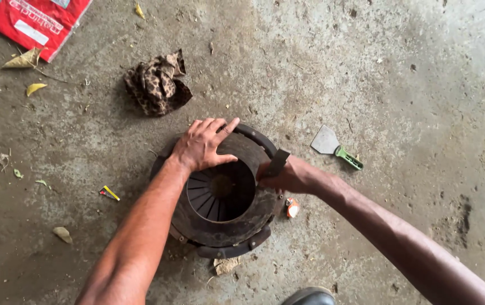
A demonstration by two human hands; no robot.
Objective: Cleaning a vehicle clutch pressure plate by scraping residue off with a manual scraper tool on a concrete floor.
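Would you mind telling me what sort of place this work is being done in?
Probably an informal repair workshop or yard. The bare concrete floor is stained and strewn with dry leaves; a worn, rusty clutch assembly sits directly on it, with a green-handled scraper and a crumpled rag nearby.

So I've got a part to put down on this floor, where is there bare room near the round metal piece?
Widest bare concrete lies right of the scraper, toward the picture's right edge. Another patch sits left of the round metal part, past the small yellow scrap. It is crowded above, near the spotted rag, and around both hands.
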